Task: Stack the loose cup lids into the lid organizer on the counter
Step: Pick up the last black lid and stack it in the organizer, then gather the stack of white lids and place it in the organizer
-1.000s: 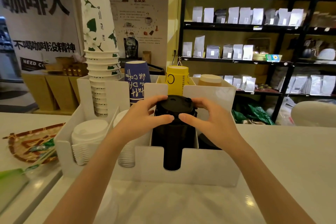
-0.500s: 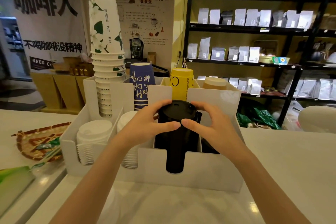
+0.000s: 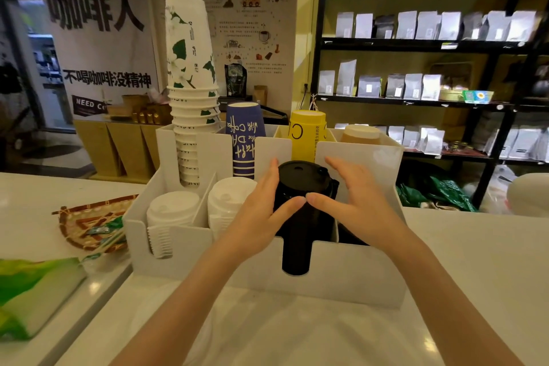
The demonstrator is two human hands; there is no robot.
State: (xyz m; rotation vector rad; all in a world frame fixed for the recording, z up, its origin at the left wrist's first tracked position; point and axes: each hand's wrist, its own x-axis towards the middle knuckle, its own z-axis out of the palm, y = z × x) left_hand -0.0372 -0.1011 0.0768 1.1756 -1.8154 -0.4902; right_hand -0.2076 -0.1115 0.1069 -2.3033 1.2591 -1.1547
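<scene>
A tall stack of black cup lids [image 3: 299, 176] stands in the third front compartment of the white lid organizer [image 3: 341, 276] and shows through its front slot. My left hand [image 3: 261, 212] lies flat against the stack's left side, fingers straight, thumb across the front. My right hand [image 3: 355, 202] hovers at the stack's right with fingers spread, a small gap from the lids, its thumb tip meeting my left thumb. Two stacks of white lids [image 3: 172, 208] [image 3: 230, 196] fill the compartments to the left. No loose lid is in view on the counter.
Upside-down cup stacks stand in the organizer's back row: white floral [image 3: 190, 68], blue [image 3: 245, 134], yellow [image 3: 307, 134] and brown [image 3: 359, 135]. A woven tray [image 3: 86, 226] and a green packet [image 3: 32, 291] lie at the left. Black shelves with bags stand behind the white counter [image 3: 475, 261].
Both hands were curled over the top black lid; now the fingers have straightened and come off the top, the right hand spreading away to the right. The camera has moved closer.
</scene>
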